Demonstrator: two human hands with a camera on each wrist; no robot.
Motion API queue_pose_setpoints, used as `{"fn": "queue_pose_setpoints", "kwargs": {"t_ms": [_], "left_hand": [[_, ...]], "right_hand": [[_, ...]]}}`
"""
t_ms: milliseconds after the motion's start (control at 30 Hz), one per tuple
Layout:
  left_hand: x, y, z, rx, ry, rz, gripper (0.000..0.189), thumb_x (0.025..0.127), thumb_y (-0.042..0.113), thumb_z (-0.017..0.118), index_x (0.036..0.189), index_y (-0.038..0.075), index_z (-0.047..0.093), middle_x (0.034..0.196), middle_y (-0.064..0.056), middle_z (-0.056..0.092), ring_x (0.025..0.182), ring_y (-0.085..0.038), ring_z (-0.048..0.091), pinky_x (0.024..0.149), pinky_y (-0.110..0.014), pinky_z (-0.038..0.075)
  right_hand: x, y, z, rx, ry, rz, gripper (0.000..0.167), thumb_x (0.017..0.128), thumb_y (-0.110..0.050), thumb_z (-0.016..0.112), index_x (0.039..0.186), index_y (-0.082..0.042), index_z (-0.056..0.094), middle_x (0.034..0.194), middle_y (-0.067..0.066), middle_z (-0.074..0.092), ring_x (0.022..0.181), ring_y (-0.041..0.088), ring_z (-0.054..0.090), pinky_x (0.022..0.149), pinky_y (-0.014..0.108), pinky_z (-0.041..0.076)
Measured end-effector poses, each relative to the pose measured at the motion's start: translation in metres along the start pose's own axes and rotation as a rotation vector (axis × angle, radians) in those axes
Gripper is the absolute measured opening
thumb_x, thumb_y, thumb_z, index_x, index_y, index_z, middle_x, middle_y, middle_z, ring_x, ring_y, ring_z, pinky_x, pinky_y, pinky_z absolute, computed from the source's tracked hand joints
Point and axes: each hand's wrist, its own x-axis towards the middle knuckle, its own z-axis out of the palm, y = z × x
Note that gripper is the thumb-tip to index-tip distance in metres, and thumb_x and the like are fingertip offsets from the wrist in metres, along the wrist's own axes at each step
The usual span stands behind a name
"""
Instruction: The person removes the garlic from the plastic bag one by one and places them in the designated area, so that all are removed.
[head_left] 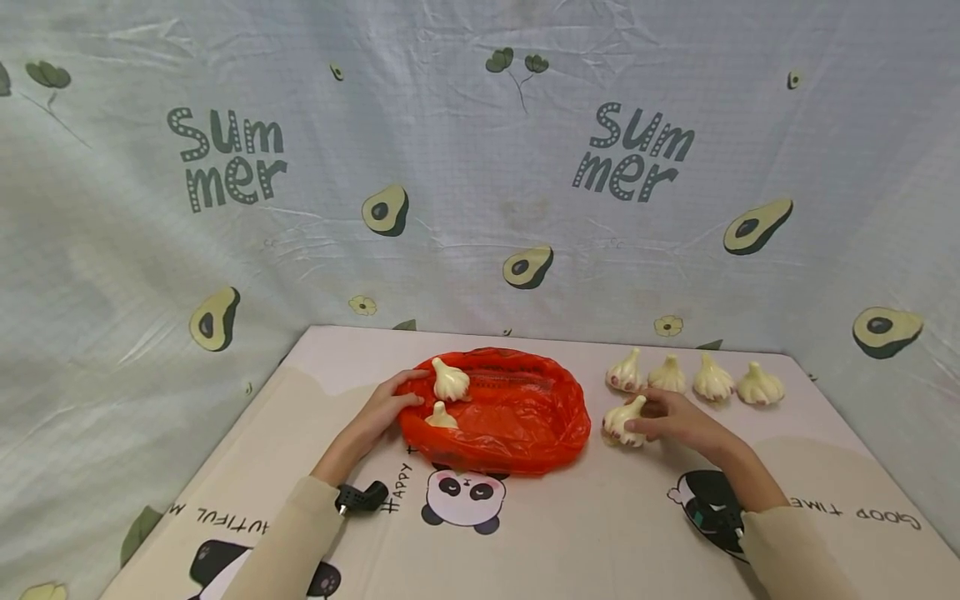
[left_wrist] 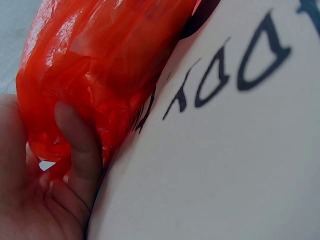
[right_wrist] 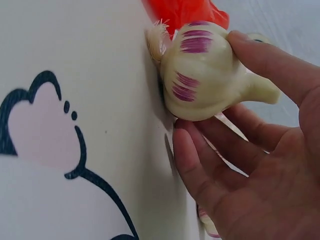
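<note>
A red plastic bag (head_left: 491, 457) lies spread wide on the table, its rim rolled into an oval. Inside, at its left side, are two garlic bulbs (head_left: 451, 381). My left hand (head_left: 382, 408) holds the bag's left edge, thumb and fingers on either side of the plastic; some fingertips are hidden. To the right of the bag, my right hand (head_left: 678, 419) holds another garlic bulb (right_wrist: 200, 72) between thumb and fingers, low over the table. That bulb has purple streaks, a root tuft and a short stem.
Several more garlic bulbs (head_left: 712, 379) stand in a row at the back right, just beyond my right hand. The pale table cover (head_left: 570, 533) has panda prints and lettering. A white cloth (head_left: 450, 250) with avocado prints hangs behind and at both sides.
</note>
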Motion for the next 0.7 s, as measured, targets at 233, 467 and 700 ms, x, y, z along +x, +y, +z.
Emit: {"fn": "queue_pose_setpoints", "kwargs": {"t_ms": [233, 467, 700], "left_hand": [[-0.0002, 0.0004, -0.0006, 0.001, 0.006, 0.0, 0.053, 0.099, 0.012, 0.052, 0.152, 0.011, 0.049, 0.167, -0.017, 0.032, 0.151, -0.042, 0.033, 0.124, -0.058, 0.033], [-0.0015, 0.0007, 0.0001, 0.001, 0.004, -0.018, 0.054, 0.099, 0.014, 0.053, 0.153, 0.014, 0.046, 0.167, -0.017, 0.031, 0.153, -0.042, 0.031, 0.123, -0.059, 0.034], [-0.0015, 0.001, 0.0013, 0.003, 0.003, -0.018, 0.054, 0.099, 0.014, 0.053, 0.153, 0.014, 0.047, 0.167, -0.017, 0.032, 0.151, -0.042, 0.034, 0.122, -0.058, 0.036]], "right_hand": [[-0.0004, 0.0013, -0.0032, -0.038, 0.021, -0.04, 0.055, 0.095, -0.029, 0.072, 0.138, 0.0, 0.053, 0.128, 0.017, 0.063, 0.115, 0.021, 0.058, 0.09, 0.028, 0.053], [-0.002, 0.0065, -0.0061, 0.032, -0.004, -0.058, 0.068, 0.094, -0.023, 0.072, 0.15, 0.002, 0.043, 0.148, 0.027, 0.05, 0.113, 0.016, 0.058, 0.089, 0.024, 0.054], [-0.002, 0.0077, -0.0054, 0.048, 0.0, -0.072, 0.058, 0.093, -0.021, 0.074, 0.141, 0.003, 0.052, 0.141, 0.025, 0.053, 0.108, 0.015, 0.061, 0.086, 0.024, 0.055]]}}
